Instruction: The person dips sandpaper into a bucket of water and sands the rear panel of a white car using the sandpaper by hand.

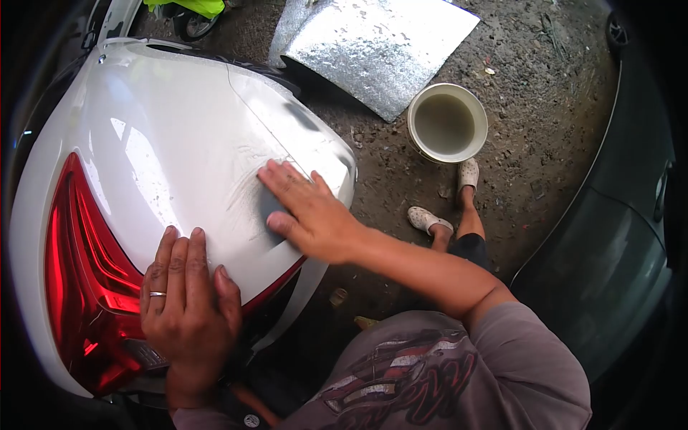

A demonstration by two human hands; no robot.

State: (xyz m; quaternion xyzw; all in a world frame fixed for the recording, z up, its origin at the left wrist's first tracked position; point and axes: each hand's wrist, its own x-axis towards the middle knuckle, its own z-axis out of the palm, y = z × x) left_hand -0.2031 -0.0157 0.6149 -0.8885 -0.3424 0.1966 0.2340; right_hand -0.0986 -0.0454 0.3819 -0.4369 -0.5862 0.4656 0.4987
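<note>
My right hand [304,211] lies flat on the white car body panel [193,129], pressing a dark grey piece of sandpaper [268,206] under the palm and thumb. Most of the sheet is hidden by the hand. Wet, streaky smears mark the paint just left of those fingers. My left hand [188,294], with a ring on one finger, is stretched out over the panel's lower part beside the red tail light [89,287]. Its fingers lie straight and close together, the thumb a little apart, and it holds nothing.
A white bucket [411,136] of murky water stands on the rough dirt ground, near feet in pale clogs [428,220]. Behind it lies a silvery foil sheet [373,54]. A dark car [609,236] is parked at the right. Bright yellow-green material [197,6] shows at the top.
</note>
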